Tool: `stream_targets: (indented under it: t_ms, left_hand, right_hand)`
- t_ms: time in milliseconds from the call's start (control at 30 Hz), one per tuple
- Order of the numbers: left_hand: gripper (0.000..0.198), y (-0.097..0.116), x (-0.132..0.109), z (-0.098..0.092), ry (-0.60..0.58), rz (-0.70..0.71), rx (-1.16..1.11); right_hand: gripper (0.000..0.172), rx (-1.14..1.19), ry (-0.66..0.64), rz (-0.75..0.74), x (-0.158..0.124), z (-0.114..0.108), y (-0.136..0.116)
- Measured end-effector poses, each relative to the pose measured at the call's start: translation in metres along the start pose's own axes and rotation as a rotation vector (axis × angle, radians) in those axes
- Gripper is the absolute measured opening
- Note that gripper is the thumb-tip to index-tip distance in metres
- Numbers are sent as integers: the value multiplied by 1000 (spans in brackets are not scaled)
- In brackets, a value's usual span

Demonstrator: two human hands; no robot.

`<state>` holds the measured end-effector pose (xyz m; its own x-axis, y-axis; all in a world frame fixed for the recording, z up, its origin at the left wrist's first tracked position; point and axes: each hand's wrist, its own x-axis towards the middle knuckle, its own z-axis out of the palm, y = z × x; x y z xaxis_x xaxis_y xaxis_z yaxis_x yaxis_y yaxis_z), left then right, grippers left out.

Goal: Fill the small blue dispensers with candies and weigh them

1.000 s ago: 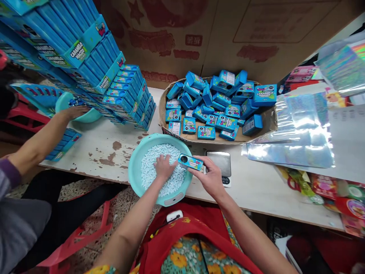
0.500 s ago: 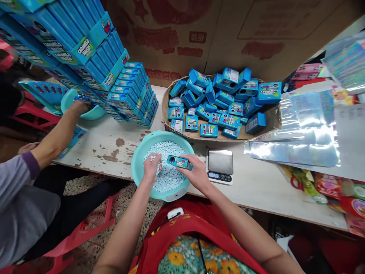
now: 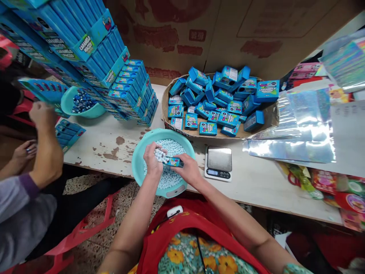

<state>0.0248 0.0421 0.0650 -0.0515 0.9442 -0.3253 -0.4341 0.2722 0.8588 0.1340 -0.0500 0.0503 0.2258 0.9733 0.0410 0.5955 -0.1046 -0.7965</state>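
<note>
A turquoise basin (image 3: pixel 138 152) in front of me holds many small pale candies (image 3: pixel 172 179). Above them, my left hand (image 3: pixel 153 160) is cupped around a handful of the candies (image 3: pixel 160 154), right at the end of a small blue candy box (image 3: pixel 173 161). My right hand (image 3: pixel 188 169) grips that box from the right, tilted over the basin. My left fingers hide part of the box's end, so I cannot tell whether candies are passing inside. A digital scale (image 3: pixel 219 159) lies to the right of my right hand with nothing on its plate.
A cardboard tray (image 3: pixel 270 118) of jumbled blue boxes (image 3: pixel 208 128) stands behind the basin. Stacked display boxes (image 3: pixel 85 45) rise at the left. Shiny film sheets (image 3: pixel 293 148) lie at the right. A co-worker's hand (image 3: pixel 42 114) is near another basin (image 3: pixel 94 112) of dark blue wrapped sweets.
My left hand has risen from the candies with a handful and met the box's end. My right hand has shifted slightly left with the box. The co-worker's hand has left the other basin.
</note>
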Motion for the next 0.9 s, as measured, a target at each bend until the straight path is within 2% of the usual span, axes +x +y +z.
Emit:
stream_targets:
  t_ms: [100, 233, 367, 700, 900]
  left_hand:
    - [33, -2, 2, 2, -21, 16, 10]
    - [33, -3, 1, 7, 10, 40, 36]
    - [33, 2, -1, 14, -61, 54, 7]
    - [38, 6, 0, 18, -41, 54, 15]
    - [40, 6, -2, 21, -37, 108, 78]
  right_hand:
    - [38, 0, 3, -5, 1, -2, 2]
    - [38, 1, -5, -7, 3, -2, 1]
    - [38, -1, -4, 1, 5, -5, -4]
    - [37, 13, 3, -6, 9, -10, -10]
    - [35, 23, 36, 1, 10, -9, -12]
